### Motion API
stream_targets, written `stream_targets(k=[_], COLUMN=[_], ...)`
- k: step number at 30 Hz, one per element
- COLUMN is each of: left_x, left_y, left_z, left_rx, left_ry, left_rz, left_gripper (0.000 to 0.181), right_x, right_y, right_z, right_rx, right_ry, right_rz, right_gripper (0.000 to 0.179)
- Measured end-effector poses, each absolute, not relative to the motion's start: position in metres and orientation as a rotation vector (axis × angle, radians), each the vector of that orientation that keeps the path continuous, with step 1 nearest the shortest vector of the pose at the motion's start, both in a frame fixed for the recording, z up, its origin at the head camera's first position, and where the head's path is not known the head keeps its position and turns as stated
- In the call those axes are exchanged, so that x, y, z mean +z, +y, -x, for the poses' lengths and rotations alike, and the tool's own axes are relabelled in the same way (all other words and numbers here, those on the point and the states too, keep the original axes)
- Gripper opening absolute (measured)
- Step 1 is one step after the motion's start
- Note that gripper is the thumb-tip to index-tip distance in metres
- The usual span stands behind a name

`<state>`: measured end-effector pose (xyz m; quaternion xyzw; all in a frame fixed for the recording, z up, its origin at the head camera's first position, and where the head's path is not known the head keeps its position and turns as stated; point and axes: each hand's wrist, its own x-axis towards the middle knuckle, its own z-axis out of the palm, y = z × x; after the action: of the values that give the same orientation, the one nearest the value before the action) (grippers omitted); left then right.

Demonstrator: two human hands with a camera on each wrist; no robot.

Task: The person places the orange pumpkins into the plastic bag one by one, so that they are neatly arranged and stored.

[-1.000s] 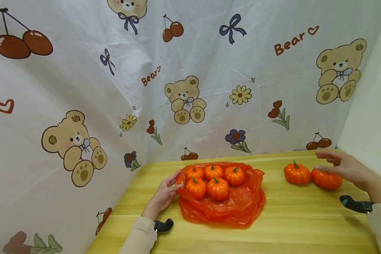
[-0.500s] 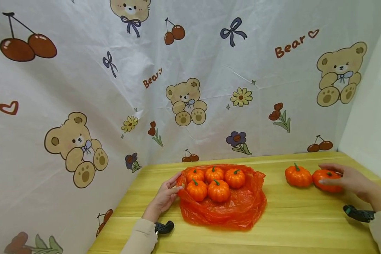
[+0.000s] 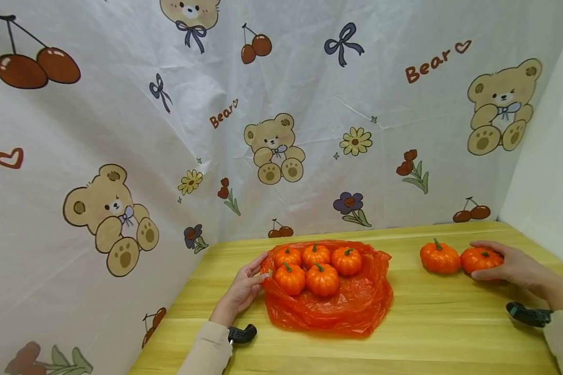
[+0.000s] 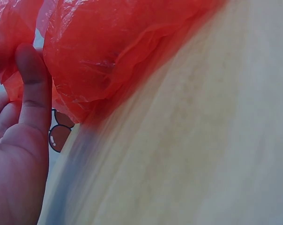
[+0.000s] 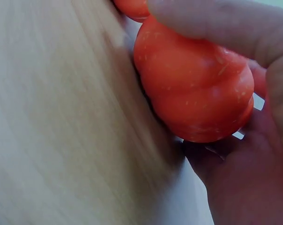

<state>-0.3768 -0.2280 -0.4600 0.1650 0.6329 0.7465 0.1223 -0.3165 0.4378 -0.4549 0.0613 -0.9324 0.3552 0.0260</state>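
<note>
My left hand [image 3: 242, 289] pinches the left rim of a red plastic bag [image 3: 356, 307], its thumb on the near side in the left wrist view. Several small orange pumpkins [image 3: 322, 280] with green stems sit inside the spread bag, grouped toward its left and back. On the right of the table, my right hand [image 3: 521, 268] grips another pumpkin [image 3: 479, 259], with the thumb in front and the fingers behind. In the right wrist view this pumpkin [image 5: 193, 84] is in the curve of the hand, low at the table. One more pumpkin [image 3: 440, 257] stands just left of it.
A light wooden table [image 3: 431, 333] carries everything. Behind and to the left hangs a white cloth [image 3: 309, 94] printed with bears, cherries and flowers. A white wall [image 3: 544, 192] rises at the right. Each wrist wears a black device [image 3: 242, 334].
My right hand has come down from above the rightmost pumpkin and closed its thumb and fingers around it. The left hand stays at the bag's rim.
</note>
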Motion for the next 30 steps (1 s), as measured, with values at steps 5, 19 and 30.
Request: stream_targets(k=[5, 19, 30], left_x=[-0.460, -0.457, -0.460], left_y=[-0.229, -0.229, -0.228], left_z=[0.377, 0.375, 0.375], left_rx=[2.190, 2.189, 2.179], left_ry=[1.850, 1.838, 1.844], left_rz=[-0.473, -0.494, -0.485], left_gripper=[0.073, 0.072, 0.073], right_x=[-0.451, -0.413, -0.384], right_y=[0.437, 0.423, 0.388], right_z=[0.319, 0.314, 0.309], right_rx=[1.075, 1.047, 0.945], right_ry=[-2.860, -2.751, -2.758], right_rz=[-0.193, -0.269, -0.353], right_gripper=[0.083, 0.078, 0.076])
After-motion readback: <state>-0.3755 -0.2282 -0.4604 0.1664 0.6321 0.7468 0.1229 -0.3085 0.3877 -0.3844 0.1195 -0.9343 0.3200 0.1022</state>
